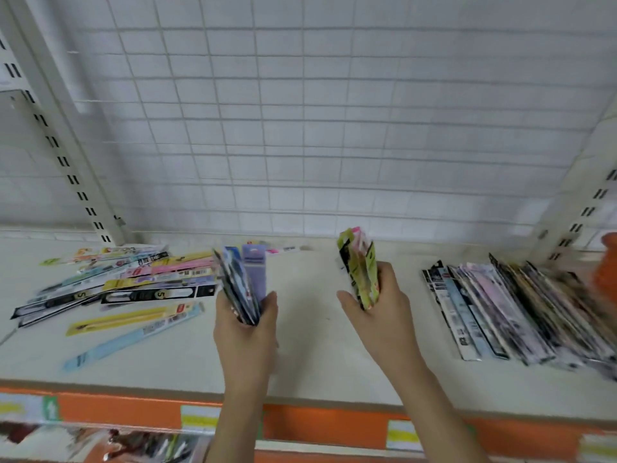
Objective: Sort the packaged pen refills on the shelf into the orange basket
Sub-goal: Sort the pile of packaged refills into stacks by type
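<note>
Two bundles of packaged pen refills are held upright over the middle of the shelf (310, 355) in the head view. One bundle (242, 284), dark, blue and lilac, is gripped at its lower end by the left hand (245, 332), fingers curled round it. A second bundle (359, 269), yellow-green and pink, is pinched between thumb and curled fingers of the right hand (380, 312). Between and in front of the two hands a bare stretch of shelf surface is seen, running to the front edge, where an orange price strip (327, 426) with white and yellow labels is fitted. A loose scatter of refill packets (127, 289) is spread flat on the left part of the shelf, the nearest pale blue packet (133, 339) lying near the front edge. A fanned row of packets (521, 312) is laid on the right part, well apart from the right hand. An orange object (606, 272), blurred and cut by the right edge of the frame, is seen just beyond that row; whether it is the basket cannot be told. A white wire grid panel (317, 111) closes the back, with slotted uprights (66, 155) at either side.
</note>
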Tool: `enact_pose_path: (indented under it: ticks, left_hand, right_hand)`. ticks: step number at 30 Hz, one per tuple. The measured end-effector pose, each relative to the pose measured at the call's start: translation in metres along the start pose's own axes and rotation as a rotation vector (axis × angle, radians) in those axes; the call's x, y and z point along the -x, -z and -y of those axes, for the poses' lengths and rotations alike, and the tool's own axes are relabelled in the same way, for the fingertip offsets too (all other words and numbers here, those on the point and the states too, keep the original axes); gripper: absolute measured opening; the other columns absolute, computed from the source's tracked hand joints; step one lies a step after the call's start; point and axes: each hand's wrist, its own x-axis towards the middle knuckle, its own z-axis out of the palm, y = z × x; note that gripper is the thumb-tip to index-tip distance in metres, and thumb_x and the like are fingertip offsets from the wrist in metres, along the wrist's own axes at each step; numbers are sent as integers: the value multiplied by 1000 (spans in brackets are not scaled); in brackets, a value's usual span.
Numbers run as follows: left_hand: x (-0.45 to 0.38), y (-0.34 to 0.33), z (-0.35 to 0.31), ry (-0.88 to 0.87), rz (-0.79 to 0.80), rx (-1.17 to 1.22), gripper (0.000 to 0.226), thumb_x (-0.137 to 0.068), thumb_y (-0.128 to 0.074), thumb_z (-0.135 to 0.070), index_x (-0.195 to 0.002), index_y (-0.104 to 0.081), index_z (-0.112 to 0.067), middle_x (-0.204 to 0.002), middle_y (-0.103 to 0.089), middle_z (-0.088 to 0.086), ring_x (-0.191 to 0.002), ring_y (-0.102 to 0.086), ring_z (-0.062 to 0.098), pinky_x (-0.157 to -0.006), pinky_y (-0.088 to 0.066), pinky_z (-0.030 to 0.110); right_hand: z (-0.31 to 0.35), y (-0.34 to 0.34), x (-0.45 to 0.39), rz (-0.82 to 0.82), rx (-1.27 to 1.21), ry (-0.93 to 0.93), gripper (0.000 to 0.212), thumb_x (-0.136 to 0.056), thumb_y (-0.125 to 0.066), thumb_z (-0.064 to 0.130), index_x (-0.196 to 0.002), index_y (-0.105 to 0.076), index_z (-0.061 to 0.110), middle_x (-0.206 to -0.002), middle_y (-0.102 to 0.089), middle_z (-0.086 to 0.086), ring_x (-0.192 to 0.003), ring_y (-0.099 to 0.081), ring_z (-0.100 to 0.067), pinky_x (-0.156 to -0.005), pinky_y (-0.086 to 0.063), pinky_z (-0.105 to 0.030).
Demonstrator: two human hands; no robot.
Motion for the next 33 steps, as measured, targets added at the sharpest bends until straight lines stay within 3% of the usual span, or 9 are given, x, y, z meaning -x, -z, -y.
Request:
enact_pose_path:
  ticks: [5,7,10,12,16,19,23,27,33]
  left_hand:
    - [3,-4,-3,5,-26,-89,13,-81,-66,-10,-84,-53,-10,-59,-59,9,-35,-54,8,-33,-37,11]
    - [4,-7,-3,7,-19,-119,14,-80,-68,-13,-78,-55,-13,-59,-59,7,-39,-55,9,-36,-39,11]
    - [2,-10,1,41,-24,-143,15,-80,-69,-17,-75,-55,-16,-62,-62,10,-49,-59,21,-46,-46,27]
    - [-1,-8,1,78,-18,-138,14,-81,-68,-17,-76,-55,-13,-58,-63,11,-43,-58,21,-43,-47,29]
    - [-4,-2,-1,59,-18,-158,15,-85,-62,-16,-81,-51,-7,-38,-58,-6,-33,-54,3,-34,-39,13]
    - [-3,-1,-4,27,5,-267,17,-87,-61,-21,-80,-48,-14,-45,-54,-35,-38,-56,9,-42,-37,23]
    - [-1,-2,-5,-22,-5,-399,23,-86,-63,-22,-72,-45,-19,-36,-52,-2,-35,-51,9,-39,-33,20]
    - [1,-13,-12,-63,17,-525,18,-88,-59,-22,-86,-53,-6,-47,-53,0,-38,-51,13,-39,-32,23]
    - [28,-67,-35,-93,-28,-473,29,-89,-56,-19,-64,-46,-7,-47,-49,3,-43,-48,12,-44,-31,26]
  right_hand:
    - [-11,8,2,20,-80,-123,26,-82,-66,13,-94,-44,20,-70,-51,6,-56,-50,-5,-48,-39,-10]
    - [-15,12,0,14,-111,-172,26,-82,-65,12,-88,-42,23,-67,-48,2,-53,-44,-11,-45,-37,-12]
    - [-16,13,-2,34,-121,-206,28,-82,-63,11,-80,-39,26,-65,-45,2,-51,-40,-11,-43,-35,-12]
    - [-19,13,-2,29,-86,-212,27,-83,-62,13,-78,-39,25,-62,-43,4,-46,-38,-6,-42,-35,-13]
    - [-25,18,-2,-65,28,-198,21,-83,-64,20,-82,-44,15,-61,-48,-2,-50,-49,-14,-49,-45,-28]
    - [-29,21,-4,-128,114,-162,24,-80,-66,23,-78,-44,14,-64,-53,-9,-56,-55,-23,-53,-48,-39]
    - [-32,22,-4,-100,178,-118,25,-80,-64,26,-76,-43,16,-60,-50,-3,-54,-53,-18,-51,-45,-33]
    - [-34,41,-15,-89,229,-67,30,-84,-60,23,-64,-38,18,-57,-43,0,-50,-45,-15,-45,-35,-26]
    - [-42,119,-42,-97,187,-15,35,-83,-55,23,-58,-30,22,-61,-50,-8,-56,-53,-23,-48,-31,-27]
